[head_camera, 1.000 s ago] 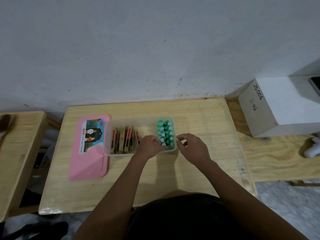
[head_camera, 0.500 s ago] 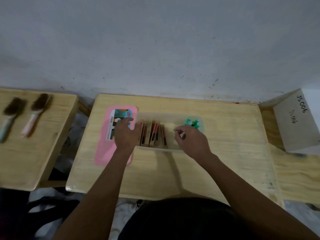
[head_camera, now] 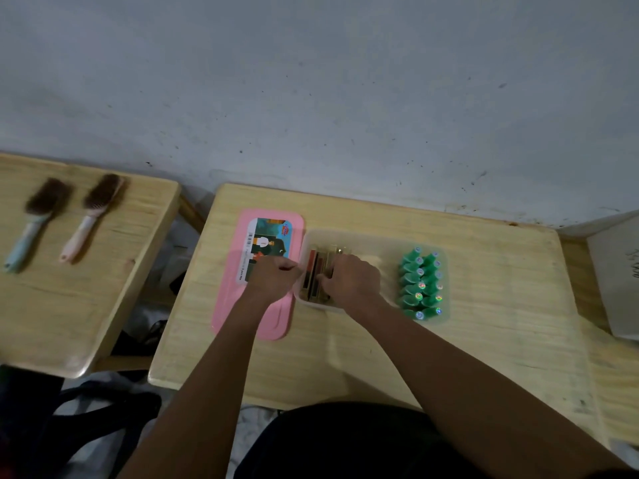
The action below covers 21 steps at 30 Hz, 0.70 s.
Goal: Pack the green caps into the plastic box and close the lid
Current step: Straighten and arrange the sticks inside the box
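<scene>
Nearby, green caps lie right of the right hand.

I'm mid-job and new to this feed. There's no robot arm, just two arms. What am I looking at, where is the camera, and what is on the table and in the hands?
There is no machine here: a person works with bare hands. The single picture comes from a camera on their head, looking forward and down.

The left hand is curled where the pink lid meets the clear plastic box; what it grips is unclear. The right hand reaches into the box, fingers curled on flat packets standing on edge; a firm grip can't be confirmed.

The green caps sit in two rows at the box's right end. The lid lies flat on the wooden table, so the box is open. Two brushes lie on a neighbouring table to the left.
</scene>
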{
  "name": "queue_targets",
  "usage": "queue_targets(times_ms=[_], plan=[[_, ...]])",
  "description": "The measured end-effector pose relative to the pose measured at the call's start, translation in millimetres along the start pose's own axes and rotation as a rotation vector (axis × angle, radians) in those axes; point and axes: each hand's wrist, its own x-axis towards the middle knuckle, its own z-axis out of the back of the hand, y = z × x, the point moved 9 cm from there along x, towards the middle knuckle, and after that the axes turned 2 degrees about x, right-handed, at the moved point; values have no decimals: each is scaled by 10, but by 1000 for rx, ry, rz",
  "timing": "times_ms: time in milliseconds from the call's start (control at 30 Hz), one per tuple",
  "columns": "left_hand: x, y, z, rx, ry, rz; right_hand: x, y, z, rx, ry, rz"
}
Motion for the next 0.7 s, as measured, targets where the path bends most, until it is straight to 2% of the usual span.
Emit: queue_targets(times_ms=[400,567,700], plan=[[-14,33,-40,-60,-48,-14,10,-106,-42,61,32,-152],[-26,42,-37,-61,-62,-7,5,-227,-21,271,12,-249],[-27,39,-41,-52,-67,-4,-44,-315,75,466,-61,-219]])
